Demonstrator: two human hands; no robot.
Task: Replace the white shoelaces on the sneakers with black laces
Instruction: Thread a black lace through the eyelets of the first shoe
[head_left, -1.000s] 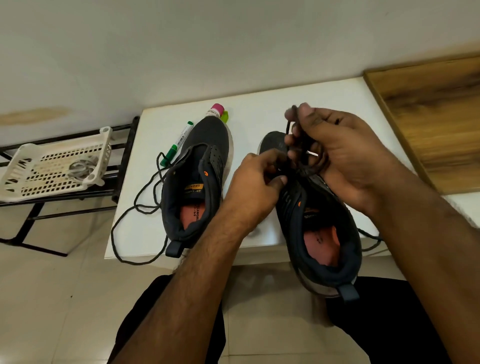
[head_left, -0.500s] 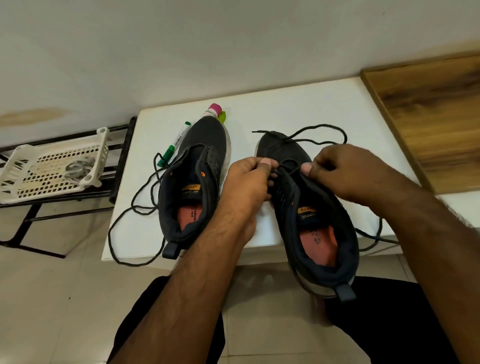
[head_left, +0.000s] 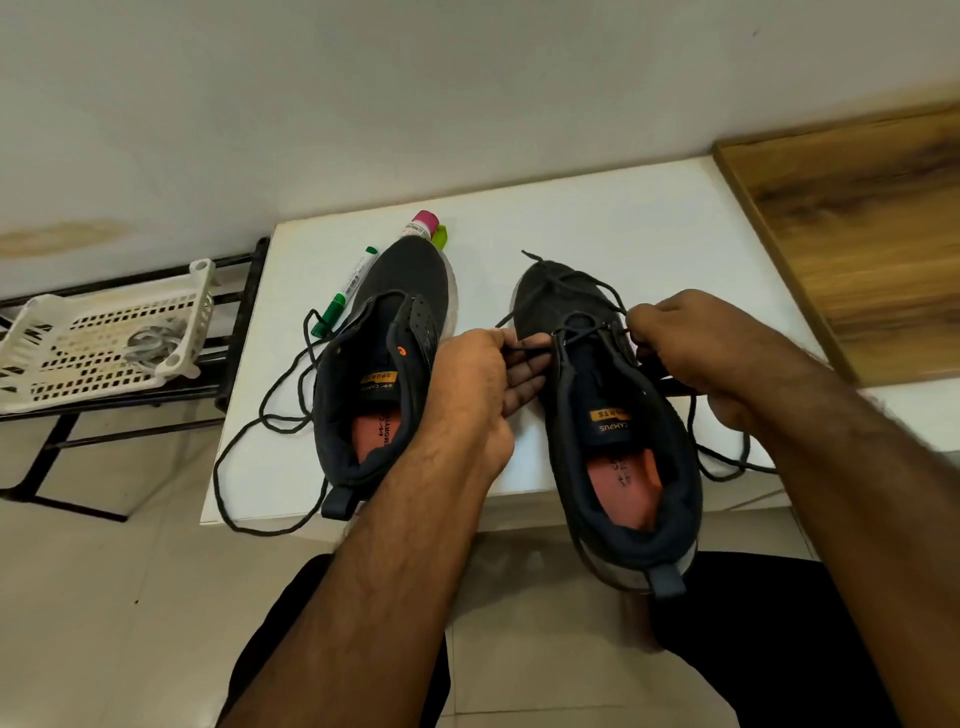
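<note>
Two dark sneakers lie on a white table. The right sneaker overhangs the front edge, with a black lace threaded through its lowest eyelets. My left hand pinches the lace's left part beside the shoe. My right hand grips the lace's right part at the shoe's other side; more of it trails to the right. The left sneaker has no lace in its eyelets. A second black lace lies loose beside it.
A green marker and a pink-capped tube lie by the left sneaker's toe. A white perforated basket holding a coiled light lace sits on a black rack at left. A wooden panel borders the table at right.
My right hand came down from above the shoe to its right side. Both hands have drawn the lace outward, and the loop over the toe has shrunk.
</note>
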